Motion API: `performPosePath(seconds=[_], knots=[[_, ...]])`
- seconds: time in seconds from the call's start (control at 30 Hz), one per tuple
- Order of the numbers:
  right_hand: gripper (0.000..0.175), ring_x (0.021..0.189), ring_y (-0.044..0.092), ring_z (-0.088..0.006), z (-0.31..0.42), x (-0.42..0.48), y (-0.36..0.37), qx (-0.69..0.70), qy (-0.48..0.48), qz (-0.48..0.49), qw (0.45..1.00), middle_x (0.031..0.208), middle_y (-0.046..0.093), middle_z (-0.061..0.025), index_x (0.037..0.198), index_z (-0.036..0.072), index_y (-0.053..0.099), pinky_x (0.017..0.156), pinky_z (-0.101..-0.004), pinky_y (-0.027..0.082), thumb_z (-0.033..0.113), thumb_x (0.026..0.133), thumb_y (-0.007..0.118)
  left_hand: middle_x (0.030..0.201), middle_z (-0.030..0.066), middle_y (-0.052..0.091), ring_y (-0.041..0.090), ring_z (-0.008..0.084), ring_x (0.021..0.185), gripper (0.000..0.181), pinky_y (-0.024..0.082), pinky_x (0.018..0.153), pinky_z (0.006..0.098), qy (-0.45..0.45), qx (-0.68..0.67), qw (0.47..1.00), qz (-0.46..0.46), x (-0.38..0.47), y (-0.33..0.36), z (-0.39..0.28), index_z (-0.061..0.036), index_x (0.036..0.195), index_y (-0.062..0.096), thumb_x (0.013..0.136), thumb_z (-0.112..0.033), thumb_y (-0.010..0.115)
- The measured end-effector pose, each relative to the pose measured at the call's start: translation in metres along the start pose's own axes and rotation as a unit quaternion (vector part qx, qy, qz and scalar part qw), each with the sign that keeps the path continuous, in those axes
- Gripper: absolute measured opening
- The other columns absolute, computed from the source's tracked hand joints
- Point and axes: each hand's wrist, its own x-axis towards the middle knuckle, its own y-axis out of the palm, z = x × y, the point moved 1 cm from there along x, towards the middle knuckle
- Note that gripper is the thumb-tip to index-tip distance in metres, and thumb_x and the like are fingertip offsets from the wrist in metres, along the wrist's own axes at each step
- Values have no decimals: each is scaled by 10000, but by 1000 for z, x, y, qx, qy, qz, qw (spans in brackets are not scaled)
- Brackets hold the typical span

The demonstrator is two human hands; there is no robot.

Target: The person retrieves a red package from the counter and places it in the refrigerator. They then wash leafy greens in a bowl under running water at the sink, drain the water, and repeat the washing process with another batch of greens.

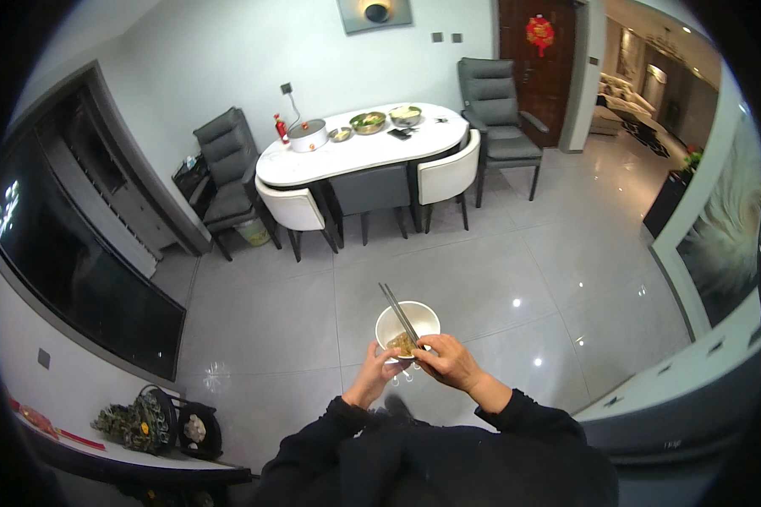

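In front of my body, over the floor, I hold a white bowl [390,320]. My left hand [374,372] grips its near left rim, with the thumb over the edge. My right hand [451,362] has hold of a pair of dark chopsticks [398,309] and also touches the bowl's near right rim. The chopsticks slant across the bowl and stick out past its far edge. A brownish food or sauce [402,344] lies in the near part of the bowl; what exactly it is, I cannot tell.
Ahead stands an oval white dining table [355,158] bearing a white electric pot [308,136], metal bowls of food [368,123] and a red bottle [281,128]. White chairs [292,208] and grey armchairs [504,127] surround it. A low ledge with ornaments [136,424] is at lower left.
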Motion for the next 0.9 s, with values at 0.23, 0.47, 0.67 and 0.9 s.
performPosePath(seconds=[0.23,0.47,0.67,0.9], knots=[[325,931,613,-260,-159,116,75,13,-26,36,999,1028,607,-68,1061,109,640,787,-365,497,124,739,686,1211,188,500,604,305,1041,493,527,907,417,33,-26,999,-14,180,-40,-76,-53,1282,289,883,-70,579],[380,1005,578,-274,-306,231,99,5,18,57,998,1077,587,-88,1091,106,631,843,-393,465,147,722,718,1217,205,485,594,328,1059,525,518,914,428,15,-27,999,19,353,-43,-180,-58,1281,279,863,-47,597],[505,1052,560,-277,-434,299,130,-6,31,37,999,1105,576,-98,1179,122,600,907,-402,437,42,685,670,1279,161,450,573,305,1099,566,492,960,431,-11,-32,999,14,493,-55,-229,-100,1345,267,870,-55,573],[882,1341,324,-314,-593,363,156,-12,69,124,990,1371,379,-124,1416,197,362,1092,-540,229,-12,620,676,1287,130,466,522,285,1174,514,495,974,425,-3,-55,998,-37,648,-61,-289,-107,1323,334,868,-36,564]])
